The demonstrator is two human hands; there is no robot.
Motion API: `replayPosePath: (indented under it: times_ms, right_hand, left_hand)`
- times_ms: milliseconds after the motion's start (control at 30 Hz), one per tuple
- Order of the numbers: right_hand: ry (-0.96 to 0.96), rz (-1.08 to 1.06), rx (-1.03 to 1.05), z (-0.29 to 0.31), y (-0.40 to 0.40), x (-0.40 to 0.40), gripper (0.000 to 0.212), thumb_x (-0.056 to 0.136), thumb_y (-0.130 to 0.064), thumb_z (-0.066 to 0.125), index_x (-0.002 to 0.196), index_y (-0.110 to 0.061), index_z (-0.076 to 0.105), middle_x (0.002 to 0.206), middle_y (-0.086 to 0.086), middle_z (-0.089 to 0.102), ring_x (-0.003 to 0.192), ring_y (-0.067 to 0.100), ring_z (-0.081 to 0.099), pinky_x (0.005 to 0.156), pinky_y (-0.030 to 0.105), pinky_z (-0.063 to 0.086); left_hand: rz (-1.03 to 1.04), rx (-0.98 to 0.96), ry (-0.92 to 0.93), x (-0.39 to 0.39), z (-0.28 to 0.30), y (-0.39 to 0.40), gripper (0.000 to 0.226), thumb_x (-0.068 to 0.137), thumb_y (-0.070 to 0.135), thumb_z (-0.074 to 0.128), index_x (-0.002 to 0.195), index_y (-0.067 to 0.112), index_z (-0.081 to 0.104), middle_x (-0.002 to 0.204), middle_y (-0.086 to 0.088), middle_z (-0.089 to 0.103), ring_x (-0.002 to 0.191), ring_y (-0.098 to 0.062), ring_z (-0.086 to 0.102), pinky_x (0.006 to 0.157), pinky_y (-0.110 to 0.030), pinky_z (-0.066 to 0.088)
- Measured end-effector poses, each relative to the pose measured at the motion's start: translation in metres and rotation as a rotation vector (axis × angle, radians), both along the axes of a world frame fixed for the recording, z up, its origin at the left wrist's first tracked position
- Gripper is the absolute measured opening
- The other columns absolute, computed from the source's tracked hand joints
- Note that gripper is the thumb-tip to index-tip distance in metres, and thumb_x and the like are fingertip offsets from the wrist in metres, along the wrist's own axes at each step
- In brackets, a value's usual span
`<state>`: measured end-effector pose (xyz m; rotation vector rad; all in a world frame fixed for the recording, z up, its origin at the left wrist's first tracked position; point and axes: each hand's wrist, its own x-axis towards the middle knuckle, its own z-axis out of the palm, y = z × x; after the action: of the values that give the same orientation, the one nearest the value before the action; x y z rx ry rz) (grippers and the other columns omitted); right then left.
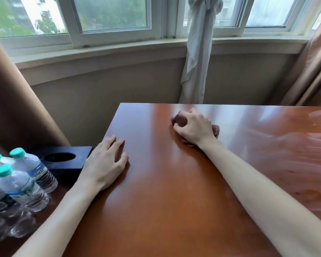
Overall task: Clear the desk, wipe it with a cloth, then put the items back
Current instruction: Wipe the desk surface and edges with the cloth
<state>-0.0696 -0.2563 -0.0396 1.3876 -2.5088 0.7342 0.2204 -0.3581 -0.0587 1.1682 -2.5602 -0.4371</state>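
While beside black box (68, 163), capped water bottles (22, 184).

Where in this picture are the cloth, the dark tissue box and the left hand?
cloth (215, 131), head view, bunched edge beside the wrist
dark tissue box (76, 150), head view, top face
left hand (106, 163), head view, back of hand

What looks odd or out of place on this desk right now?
Nothing is damaged or spilled. The desk shows streaky smears at the right, likely damp wipe marks, beside the right hand gripping the cloth.
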Motion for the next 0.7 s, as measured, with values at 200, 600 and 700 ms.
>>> replayPosePath:
  times_ms: [200,600,700]
  right_hand:
    - [0.007,-0.137,0.021,0.007,-0.103,-0.105,0.035,0.080,-0.051,0.063,0.105,-0.029,0.073,0.102,0.010,0.061,0.102,0.039,0.063,0.084,0.042,0.049]
    - [0.009,0.149,0.023,0.000,0.057,0.053,0.032,0.080,-0.056,0.060,0.101,-0.033,0.068,0.106,-0.002,0.059,0.093,0.024,0.062,0.073,0.034,0.049]
    - [0.015,0.193,-0.002,0.001,0.125,0.115,0.031,0.080,-0.056,0.059,0.100,-0.034,0.069,0.103,-0.006,0.059,0.091,0.020,0.063,0.070,0.030,0.048]
  left_hand:
    - [0.047,-0.016,0.048,0.000,0.001,-0.001,0.050,0.096,0.048,0.048,0.146,0.043,0.045,0.160,0.021,0.029,0.147,-0.003,0.026,0.114,-0.037,0.033]
    - [0.030,0.023,0.010,0.000,0.008,0.009,0.049,0.099,0.043,0.044,0.147,0.036,0.045,0.158,0.010,0.034,0.146,-0.011,0.028,0.115,-0.041,0.032]
    - [0.014,0.017,-0.047,0.001,0.014,0.016,0.048,0.102,0.041,0.041,0.148,0.030,0.043,0.155,0.006,0.036,0.142,-0.017,0.032,0.110,-0.041,0.033]
